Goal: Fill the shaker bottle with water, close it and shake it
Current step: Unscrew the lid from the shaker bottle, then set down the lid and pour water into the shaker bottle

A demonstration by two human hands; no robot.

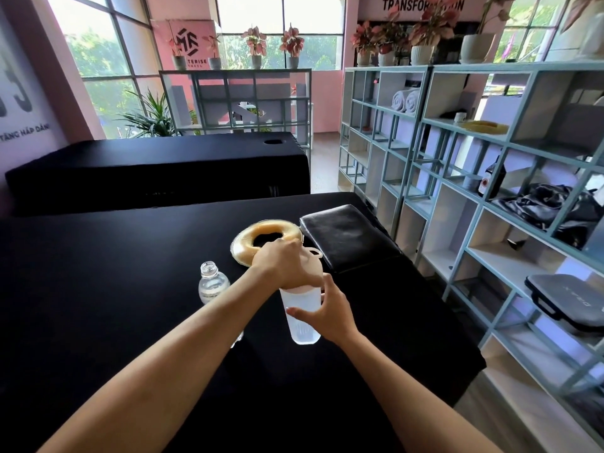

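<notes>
A clear shaker bottle (302,326) with a pale pink lid (312,256) stands upright on the black padded table (114,289). My left hand (284,264) lies over the lid from above, fingers curled round its rim. My right hand (328,310) wraps the bottle's upper body from the right side. Just left of the shaker stands a clear plastic water bottle (211,284) with no cap on, partly hidden behind my left forearm.
A yellowish ring cushion (261,232) lies behind the shaker, and a black leather pad (346,237) to its right. A second black table (157,165) stands further back. Teal shelving (490,191) lines the right side.
</notes>
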